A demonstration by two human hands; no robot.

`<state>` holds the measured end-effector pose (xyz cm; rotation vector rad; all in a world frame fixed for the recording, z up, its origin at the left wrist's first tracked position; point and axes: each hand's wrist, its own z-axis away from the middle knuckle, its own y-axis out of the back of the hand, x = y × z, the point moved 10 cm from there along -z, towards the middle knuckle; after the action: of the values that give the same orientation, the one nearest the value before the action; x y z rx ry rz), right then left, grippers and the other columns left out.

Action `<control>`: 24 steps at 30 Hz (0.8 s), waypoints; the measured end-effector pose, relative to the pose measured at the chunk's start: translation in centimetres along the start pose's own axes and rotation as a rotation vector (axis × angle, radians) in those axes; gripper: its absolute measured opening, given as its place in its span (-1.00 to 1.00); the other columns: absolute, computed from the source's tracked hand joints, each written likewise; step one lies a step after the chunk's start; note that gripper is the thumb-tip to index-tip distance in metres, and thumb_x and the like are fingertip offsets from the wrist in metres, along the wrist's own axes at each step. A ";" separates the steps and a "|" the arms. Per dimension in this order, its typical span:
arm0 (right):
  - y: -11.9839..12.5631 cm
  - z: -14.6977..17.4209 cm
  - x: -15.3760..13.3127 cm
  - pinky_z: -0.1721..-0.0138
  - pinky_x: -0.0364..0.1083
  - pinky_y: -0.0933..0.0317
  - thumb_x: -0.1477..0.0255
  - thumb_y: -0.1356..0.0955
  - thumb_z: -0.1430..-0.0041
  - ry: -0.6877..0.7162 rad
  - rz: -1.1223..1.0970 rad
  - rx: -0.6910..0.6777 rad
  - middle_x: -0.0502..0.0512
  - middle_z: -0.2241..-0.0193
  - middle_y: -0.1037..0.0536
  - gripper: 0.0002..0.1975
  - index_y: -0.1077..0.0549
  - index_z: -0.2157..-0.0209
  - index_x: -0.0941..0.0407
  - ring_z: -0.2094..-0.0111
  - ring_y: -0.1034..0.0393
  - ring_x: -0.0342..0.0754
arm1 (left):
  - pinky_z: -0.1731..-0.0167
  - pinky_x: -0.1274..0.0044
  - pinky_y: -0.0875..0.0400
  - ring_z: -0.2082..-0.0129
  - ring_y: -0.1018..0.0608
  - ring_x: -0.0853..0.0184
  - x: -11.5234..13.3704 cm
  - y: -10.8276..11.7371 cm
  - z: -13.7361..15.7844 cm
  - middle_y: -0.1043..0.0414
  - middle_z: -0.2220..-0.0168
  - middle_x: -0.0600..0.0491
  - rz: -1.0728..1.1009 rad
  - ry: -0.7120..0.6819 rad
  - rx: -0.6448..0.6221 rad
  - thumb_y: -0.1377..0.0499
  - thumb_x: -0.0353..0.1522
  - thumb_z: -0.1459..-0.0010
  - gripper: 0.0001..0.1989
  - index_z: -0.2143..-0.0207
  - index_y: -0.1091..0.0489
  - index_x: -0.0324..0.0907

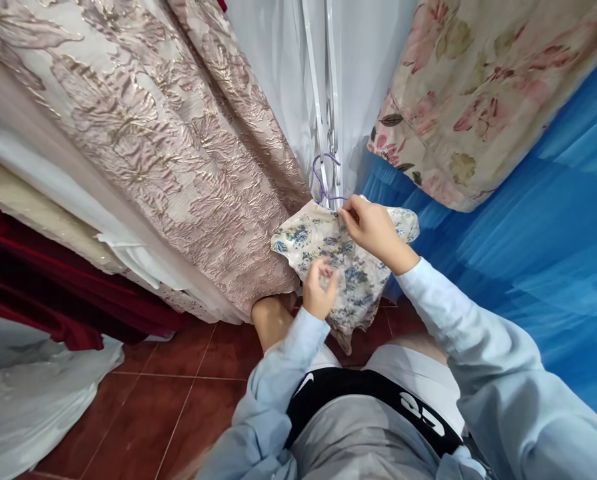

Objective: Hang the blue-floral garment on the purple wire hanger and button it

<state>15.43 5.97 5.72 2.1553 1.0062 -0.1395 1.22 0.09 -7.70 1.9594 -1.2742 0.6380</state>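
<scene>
A small white blouse (351,273) with blue and yellow flowers hangs in front of me on a thin purple hanger (323,187). The hanger's hook is by some white metal bars. My right hand (371,230) pinches the blouse at the neckline, close to the hanger's arm; its fingertips partly hide what they grip. Lower down, my left hand (320,290) is in front of the blouse's chest, slightly blurred, its fingers loosely curled with a gap to the thumb and nothing seen between them.
A pink brocade dress (178,147) hangs at left, beside dark red garments (38,280). White metal bars (331,80) run down the middle. At right hang a pink floral garment (458,100) and blue tulle (543,220). Red tiles (188,407) cover the floor.
</scene>
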 end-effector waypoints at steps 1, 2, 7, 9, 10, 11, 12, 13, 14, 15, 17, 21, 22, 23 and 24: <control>0.3 0.5 0.0 0.41 -0.11 -0.05 0.30 -0.29 -0.35 -0.016 -0.040 0.031 0.06 0.51 -0.49 -0.79 -0.39 0.36 0.08 0.49 -0.34 -0.04 | 0.19 0.47 -0.45 0.31 -0.53 0.31 0.8 0.9 -2.7 -0.50 0.31 0.03 0.001 -0.049 0.039 -0.16 -0.29 -0.35 -0.62 -0.17 -0.31 -0.18; 0.5 1.1 0.1 0.40 -0.11 -0.07 0.29 -0.29 -0.36 -0.037 -0.074 0.060 0.05 0.51 -0.49 -0.78 -0.38 0.37 0.08 0.49 -0.35 -0.05 | 0.21 0.48 -0.44 0.31 -0.54 0.32 1.5 1.2 -5.3 -0.51 0.29 0.01 -0.006 -0.095 0.032 -0.12 -0.28 -0.38 -0.60 -0.22 -0.28 -0.17; 0.4 3.1 1.2 0.33 -0.09 -0.21 0.28 -0.30 -0.36 -0.082 -0.200 0.188 0.08 0.46 -0.54 -0.76 -0.41 0.38 0.09 0.44 -0.42 -0.06 | 0.30 0.52 -0.38 0.35 -0.56 0.32 4.2 -0.2 -12.2 -0.53 0.35 0.02 -0.179 -0.278 -0.161 -0.10 -0.29 -0.39 -0.80 0.19 -0.48 -0.17; -0.3 3.6 1.6 0.31 -0.08 -0.22 0.26 -0.32 -0.34 -0.074 -0.234 0.213 0.08 0.48 -0.53 -0.74 -0.41 0.41 0.08 0.45 -0.40 -0.06 | 0.38 0.54 -0.32 0.44 -0.51 0.34 4.2 0.2 -12.2 -0.48 0.45 0.06 -0.221 -0.257 -0.118 -0.13 -0.30 -0.37 -0.80 0.31 -0.46 -0.18; -0.9 3.8 1.8 0.32 -0.07 -0.21 0.25 -0.33 -0.32 -0.085 -0.258 0.222 0.07 0.50 -0.52 -0.73 -0.41 0.43 0.08 0.46 -0.38 -0.07 | 0.41 0.54 -0.29 0.48 -0.49 0.35 4.2 0.5 -11.9 -0.46 0.49 0.08 -0.225 -0.237 -0.089 -0.14 -0.31 -0.36 -0.79 0.34 -0.45 -0.18; -1.5 4.0 2.0 0.33 -0.07 -0.20 0.22 -0.35 -0.30 -0.119 -0.298 0.234 0.06 0.52 -0.50 -0.72 -0.41 0.45 0.08 0.48 -0.35 -0.08 | 0.43 0.55 -0.27 0.51 -0.46 0.37 4.1 0.7 -11.5 -0.43 0.51 0.09 -0.221 -0.219 -0.065 -0.15 -0.31 -0.35 -0.79 0.36 -0.43 -0.18; -2.1 4.4 2.3 0.36 -0.08 -0.19 0.20 -0.36 -0.27 -0.180 -0.362 0.255 0.03 0.54 -0.48 -0.71 -0.40 0.46 0.07 0.50 -0.31 -0.09 | 0.44 0.55 -0.26 0.53 -0.45 0.38 4.0 0.9 -11.2 -0.42 0.52 0.10 -0.212 -0.205 -0.045 -0.15 -0.31 -0.34 -0.78 0.38 -0.42 -0.18; -2.8 4.8 2.7 0.40 -0.09 -0.17 0.18 -0.37 -0.25 -0.265 -0.451 0.283 0.01 0.57 -0.44 -0.69 -0.38 0.47 0.07 0.52 -0.27 -0.11 | 0.45 0.55 -0.25 0.53 -0.44 0.38 4.0 1.1 -10.8 -0.41 0.53 0.10 -0.202 -0.198 -0.029 -0.14 -0.31 -0.34 -0.78 0.38 -0.41 -0.18; -3.6 5.4 3.1 0.44 -0.10 -0.14 0.16 -0.37 -0.23 -0.365 -0.556 0.316 -0.03 0.59 -0.40 -0.68 -0.35 0.48 0.06 0.55 -0.23 -0.12 | 0.44 0.55 -0.25 0.52 -0.44 0.38 4.1 1.1 -10.6 -0.42 0.52 0.10 -0.192 -0.196 -0.013 -0.14 -0.31 -0.35 -0.78 0.38 -0.41 -0.18; -4.4 6.1 3.4 0.48 -0.11 -0.11 0.14 -0.37 -0.22 -0.467 -0.665 0.350 -0.05 0.61 -0.36 -0.66 -0.33 0.49 0.06 0.57 -0.18 -0.14 | 0.44 0.55 -0.25 0.51 -0.45 0.38 4.1 1.2 -10.5 -0.43 0.50 0.09 -0.182 -0.197 0.001 -0.13 -0.30 -0.35 -0.78 0.37 -0.41 -0.19; -5.7 7.2 3.6 0.52 -0.13 -0.08 0.13 -0.39 -0.17 -0.627 -0.845 0.411 -0.10 0.64 -0.29 -0.65 -0.30 0.50 0.06 0.59 -0.12 -0.16 | 0.42 0.56 -0.27 0.49 -0.47 0.38 4.2 1.1 -10.3 -0.46 0.47 0.07 -0.167 -0.199 0.021 -0.11 -0.28 -0.36 -0.78 0.34 -0.42 -0.18; -6.1 7.6 3.6 0.53 -0.15 -0.04 0.15 -0.42 -0.09 -0.720 -0.997 0.477 -0.12 0.64 -0.24 -0.64 -0.27 0.54 0.06 0.59 -0.07 -0.19 | 0.41 0.55 -0.27 0.50 -0.44 0.38 4.6 0.3 -10.3 -0.42 0.50 0.09 -0.179 -0.231 -0.040 -0.12 -0.23 -0.37 -0.73 0.36 -0.41 -0.17; -6.0 7.4 3.6 0.53 -0.15 -0.03 0.16 -0.42 -0.09 -0.718 -1.016 0.484 -0.12 0.65 -0.22 -0.64 -0.26 0.55 0.06 0.59 -0.06 -0.19 | 0.42 0.55 -0.26 0.51 -0.42 0.38 4.8 0.2 -10.2 -0.39 0.52 0.10 -0.195 -0.250 -0.065 -0.12 -0.22 -0.37 -0.71 0.38 -0.40 -0.17; -5.8 7.2 3.6 0.54 -0.15 -0.02 0.17 -0.43 -0.08 -0.710 -1.028 0.483 -0.13 0.65 -0.22 -0.64 -0.25 0.55 0.06 0.59 -0.05 -0.20 | 0.42 0.55 -0.26 0.51 -0.42 0.38 5.1 0.1 -10.1 -0.38 0.53 0.10 -0.213 -0.271 -0.078 -0.12 -0.21 -0.38 -0.69 0.40 -0.39 -0.17; -5.8 7.1 3.6 0.54 -0.15 -0.01 0.17 -0.43 -0.08 -0.703 -1.033 0.473 -0.13 0.66 -0.22 -0.64 -0.25 0.56 0.06 0.59 -0.04 -0.20 | 0.41 0.54 -0.26 0.50 -0.42 0.38 5.3 0.3 -10.1 -0.38 0.52 0.09 -0.227 -0.291 -0.072 -0.11 -0.20 -0.39 -0.68 0.41 -0.39 -0.17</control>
<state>15.28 5.92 -4.13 1.4894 1.6080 -1.6140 2.81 4.79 2.58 2.1517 -1.1978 0.1976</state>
